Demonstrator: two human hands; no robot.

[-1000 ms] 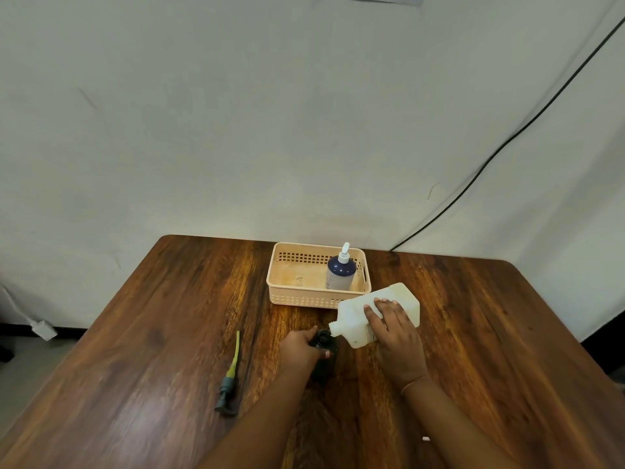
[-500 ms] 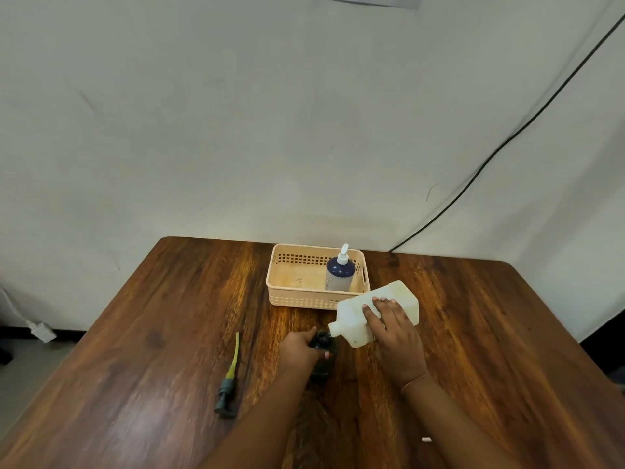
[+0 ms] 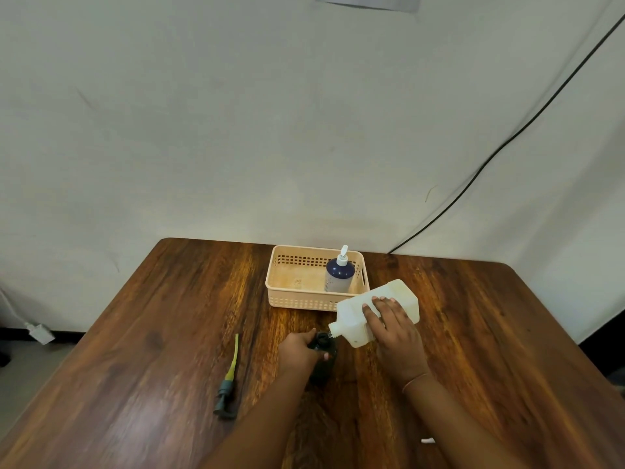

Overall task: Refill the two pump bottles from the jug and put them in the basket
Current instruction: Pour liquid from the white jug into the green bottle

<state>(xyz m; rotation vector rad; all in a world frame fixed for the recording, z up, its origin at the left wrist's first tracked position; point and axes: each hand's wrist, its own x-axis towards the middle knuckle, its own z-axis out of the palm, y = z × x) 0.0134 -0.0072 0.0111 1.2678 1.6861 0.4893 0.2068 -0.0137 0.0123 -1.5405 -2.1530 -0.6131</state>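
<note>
My right hand [image 3: 394,336] grips a white jug [image 3: 402,297] tipped to the left, its spout right over the open neck of a dark pump bottle [image 3: 326,353]. My left hand [image 3: 299,350] is wrapped around that dark bottle, which stands upright on the table and is mostly hidden by the hand. Its pump head with a yellow-green tube [image 3: 228,380] lies on the table to the left. A blue pump bottle with a white pump [image 3: 339,274] stands in the right end of the peach basket [image 3: 291,301] behind the jug.
The wooden table [image 3: 135,367] backs onto a white wall. A black cable [image 3: 473,177] runs down the wall to the table's back right. A small white piece [image 3: 427,440] lies near my right forearm. A white plug [image 3: 39,333] sits on the floor at left.
The jug stays tipped over the dark bottle; both hands have barely moved.
</note>
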